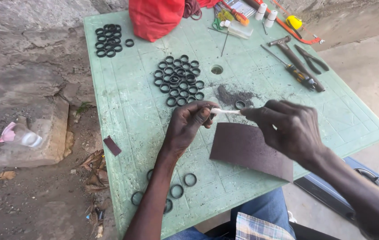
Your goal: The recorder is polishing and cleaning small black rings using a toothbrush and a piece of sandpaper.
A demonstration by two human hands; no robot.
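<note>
On the pale green plastic table (123, 89), w/ a dark brown sandpaper sheet (249, 149) at 6 o'clock of the hands, right hand (287, 126) fingers pinched on a thin white rod (225, 111), left hand (189, 124) fingers closed on a small black rubber ring (211, 115) at rod's 9 o'clock tip, loose black ring cluster (178, 80) at 12.

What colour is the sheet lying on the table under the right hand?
Dark brown sheet, plain and unpatterned, on the pale green table; head view.

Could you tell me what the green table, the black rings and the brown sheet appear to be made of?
Green table: probably moulded plastic, given its embossed grid, scuffed and dirty. Black rings: matte, likely rubber or plastic. Brown sheet: thin, flat, dull; possibly sandpaper or leather.
</note>
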